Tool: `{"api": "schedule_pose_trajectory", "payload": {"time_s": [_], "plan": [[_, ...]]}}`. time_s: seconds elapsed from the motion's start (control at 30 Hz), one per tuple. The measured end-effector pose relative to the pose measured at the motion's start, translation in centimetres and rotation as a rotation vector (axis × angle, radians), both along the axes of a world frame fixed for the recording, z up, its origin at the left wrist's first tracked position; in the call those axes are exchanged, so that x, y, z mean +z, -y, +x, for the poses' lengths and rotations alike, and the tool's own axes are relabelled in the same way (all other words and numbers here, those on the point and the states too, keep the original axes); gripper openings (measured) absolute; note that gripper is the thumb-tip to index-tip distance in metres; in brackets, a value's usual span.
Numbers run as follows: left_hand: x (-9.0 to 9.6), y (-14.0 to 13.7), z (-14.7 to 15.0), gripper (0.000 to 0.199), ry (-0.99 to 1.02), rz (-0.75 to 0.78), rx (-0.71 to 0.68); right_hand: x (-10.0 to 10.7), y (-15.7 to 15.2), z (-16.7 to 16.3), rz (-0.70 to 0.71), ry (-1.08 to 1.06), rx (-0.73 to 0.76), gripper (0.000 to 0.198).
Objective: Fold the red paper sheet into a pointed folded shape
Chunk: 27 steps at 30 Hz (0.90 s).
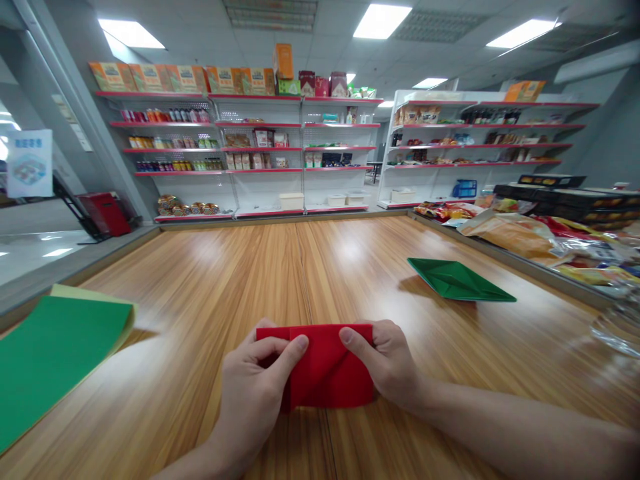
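Observation:
A folded sheet of red paper (330,373) is held up just over the wooden table, its top edge roughly level. My left hand (263,377) pinches its left side, thumb on the near face and the other fingers partly behind. On the right side my right hand (395,360) grips it the same way, with the thumb pressed near the top edge. A diagonal crease runs across the near face. Farther off to the right lies a folded green paper shape (460,279), pointed at both ends.
Sheets of green paper (65,353) with pale yellow ones beneath lie at the table's left. A clear glass object (620,327) stands at the right edge. Packaged snacks (520,233) are piled beyond the right rim. Stocked shelves (260,148) line the back.

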<state>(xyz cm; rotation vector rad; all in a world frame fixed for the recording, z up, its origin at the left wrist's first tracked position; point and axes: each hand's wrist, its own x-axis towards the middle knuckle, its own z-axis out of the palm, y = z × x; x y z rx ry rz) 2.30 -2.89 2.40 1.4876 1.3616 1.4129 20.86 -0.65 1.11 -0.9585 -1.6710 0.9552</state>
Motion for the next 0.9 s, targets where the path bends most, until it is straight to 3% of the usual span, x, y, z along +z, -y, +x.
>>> {"api": "schedule_pose_trajectory", "payload": {"time_s": [0.7,0.9], "plan": [[0.09,-0.05,0.04,0.032,-0.001,0.016,-0.006,0.00,0.08,-0.13,0.017,0.008,-0.018,0.048],[0.05,-0.06,-0.02,0.032,-0.012,0.051,0.003,0.06,-0.03,-0.32,-0.079,-0.066,-0.008,0.044]]}}
